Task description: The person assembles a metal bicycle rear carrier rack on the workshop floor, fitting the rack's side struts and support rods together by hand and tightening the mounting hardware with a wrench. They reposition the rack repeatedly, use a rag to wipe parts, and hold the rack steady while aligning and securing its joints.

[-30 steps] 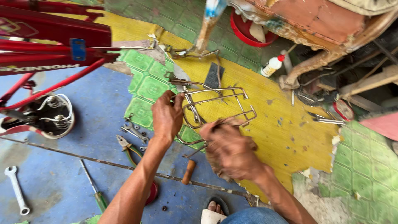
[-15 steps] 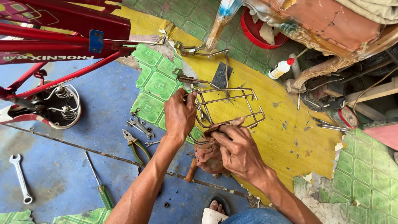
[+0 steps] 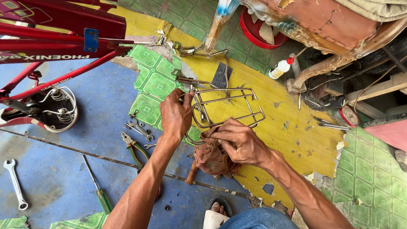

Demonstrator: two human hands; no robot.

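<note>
Left hand gripped the wire bicycle rack over the yellow floor; right hand pinched a brown rag against its frame.

Rust-coloured bars suggested cleaning was only partway done; pliers and spanners lay untouched nearby.

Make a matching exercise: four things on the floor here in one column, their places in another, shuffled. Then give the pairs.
Things:
1. wire rack
2. rag
3. wrench
4. squeeze bottle

Places:
A. far left on the blue floor, alone
B. gripped at its end by the left hand
C. by the carved chair leg, on green tiles
D. bunched under the right hand

Pairs: 1-B, 2-D, 3-A, 4-C
</note>
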